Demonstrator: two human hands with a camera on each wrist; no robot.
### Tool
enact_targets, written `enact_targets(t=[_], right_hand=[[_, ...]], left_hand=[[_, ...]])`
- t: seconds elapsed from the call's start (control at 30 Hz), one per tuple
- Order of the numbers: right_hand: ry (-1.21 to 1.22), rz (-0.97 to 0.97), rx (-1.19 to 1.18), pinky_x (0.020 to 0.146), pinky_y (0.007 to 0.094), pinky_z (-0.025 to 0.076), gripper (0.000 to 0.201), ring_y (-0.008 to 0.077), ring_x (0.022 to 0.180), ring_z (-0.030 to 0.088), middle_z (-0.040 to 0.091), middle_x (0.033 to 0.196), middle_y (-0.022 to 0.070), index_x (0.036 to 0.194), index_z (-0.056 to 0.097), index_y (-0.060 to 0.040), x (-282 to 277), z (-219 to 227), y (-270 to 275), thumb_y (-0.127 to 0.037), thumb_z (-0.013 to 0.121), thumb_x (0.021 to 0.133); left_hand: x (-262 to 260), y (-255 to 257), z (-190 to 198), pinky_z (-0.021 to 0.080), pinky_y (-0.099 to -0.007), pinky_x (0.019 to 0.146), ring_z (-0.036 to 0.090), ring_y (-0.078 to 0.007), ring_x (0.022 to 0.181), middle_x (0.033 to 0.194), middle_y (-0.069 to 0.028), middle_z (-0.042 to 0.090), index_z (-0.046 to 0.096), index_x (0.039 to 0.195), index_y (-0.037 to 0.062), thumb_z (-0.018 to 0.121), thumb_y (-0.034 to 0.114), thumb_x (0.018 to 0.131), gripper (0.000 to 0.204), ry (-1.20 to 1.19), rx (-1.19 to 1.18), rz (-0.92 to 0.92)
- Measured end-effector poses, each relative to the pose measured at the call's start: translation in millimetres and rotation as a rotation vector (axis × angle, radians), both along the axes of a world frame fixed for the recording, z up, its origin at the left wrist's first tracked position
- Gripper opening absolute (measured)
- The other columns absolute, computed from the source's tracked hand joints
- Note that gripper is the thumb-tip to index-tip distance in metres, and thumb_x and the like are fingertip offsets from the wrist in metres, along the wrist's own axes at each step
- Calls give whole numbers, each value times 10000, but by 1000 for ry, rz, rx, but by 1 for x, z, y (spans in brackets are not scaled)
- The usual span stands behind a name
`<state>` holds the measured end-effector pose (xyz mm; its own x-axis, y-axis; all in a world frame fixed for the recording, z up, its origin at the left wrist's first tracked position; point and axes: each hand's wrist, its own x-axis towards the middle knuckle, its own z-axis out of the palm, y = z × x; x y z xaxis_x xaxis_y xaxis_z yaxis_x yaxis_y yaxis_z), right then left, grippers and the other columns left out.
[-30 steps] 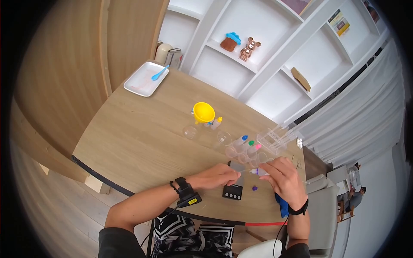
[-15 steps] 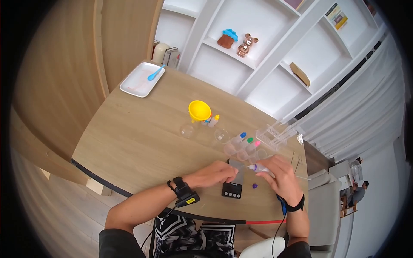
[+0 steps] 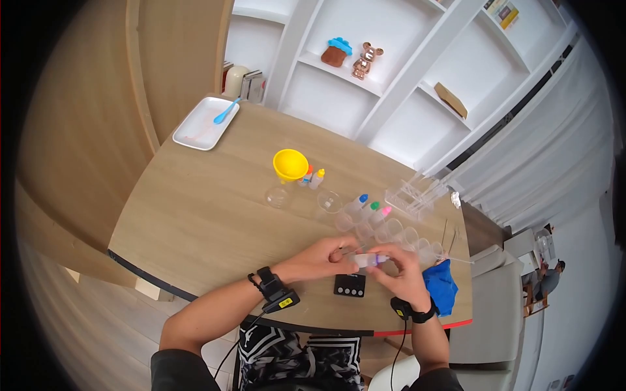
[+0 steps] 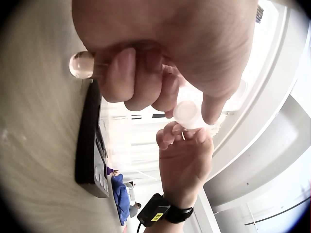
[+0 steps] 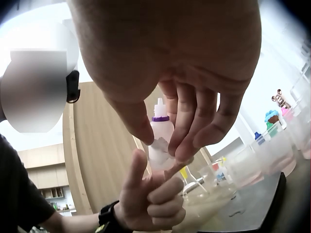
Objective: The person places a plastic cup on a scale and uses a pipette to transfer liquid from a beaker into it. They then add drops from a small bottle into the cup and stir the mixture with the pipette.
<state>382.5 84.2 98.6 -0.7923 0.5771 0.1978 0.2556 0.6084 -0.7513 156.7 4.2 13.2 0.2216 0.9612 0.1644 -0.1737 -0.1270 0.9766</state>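
In the head view, the right hand [image 3: 405,280] pinches a small translucent bottle [image 3: 366,260] with a purple collar. The right wrist view shows that bottle [image 5: 161,138] upright, its white nozzle uncovered. Curled fingers of the left hand [image 3: 318,262] grip a clear, round-ended tube [image 4: 81,65], while its thumb and index finger are at the bottle's base. Below the hands lies a black scale [image 3: 349,285], partly covered by them. A small purple cap [image 4: 110,171] shows beyond the scale in the left wrist view.
Clear cups [image 3: 391,229] and bottles with blue, green and pink caps stand beyond the hands. Farther left are a yellow funnel [image 3: 290,165] and a white tray [image 3: 207,124]. A clear rack [image 3: 417,195] and blue cloth [image 3: 441,287] are at the right.
The right hand has moved left to meet the left hand. The bottle's nozzle, which pointed toward the left hand, now points away, and the left thumb and finger have come to its base.
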Motion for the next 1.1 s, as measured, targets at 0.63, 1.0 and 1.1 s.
enact_targets(t=[0.63, 1.0, 1.1], right_hand=[[-451, 13, 165, 786, 403, 564, 229, 337, 886, 702, 688, 1029, 171, 1096, 701, -14, 56, -18, 20, 23, 738, 873], [-49, 148, 265, 812, 383, 565, 213, 296, 928, 709, 736, 1044, 101, 1034, 759, -23, -16, 65, 22, 24, 792, 829], [-67, 225, 301, 784, 389, 570, 220, 301, 900, 705, 732, 1034, 94, 1038, 762, -33, -33, 68, 24, 4, 802, 825]], left_hand=[[-2, 2, -1, 295, -246, 594, 318, -25, 655, 696, 109, 326, 678, 1147, 24, 740, 248, 1006, 272, 21, -12, 110], [-6, 1, -1, 338, -230, 608, 408, -1, 661, 726, 82, 557, 685, 1152, 26, 730, 249, 1018, 264, 25, -59, 154], [-7, 0, 5, 333, -240, 588, 394, -16, 656, 704, 83, 507, 690, 1185, -4, 720, 268, 1022, 319, -33, -22, 163]])
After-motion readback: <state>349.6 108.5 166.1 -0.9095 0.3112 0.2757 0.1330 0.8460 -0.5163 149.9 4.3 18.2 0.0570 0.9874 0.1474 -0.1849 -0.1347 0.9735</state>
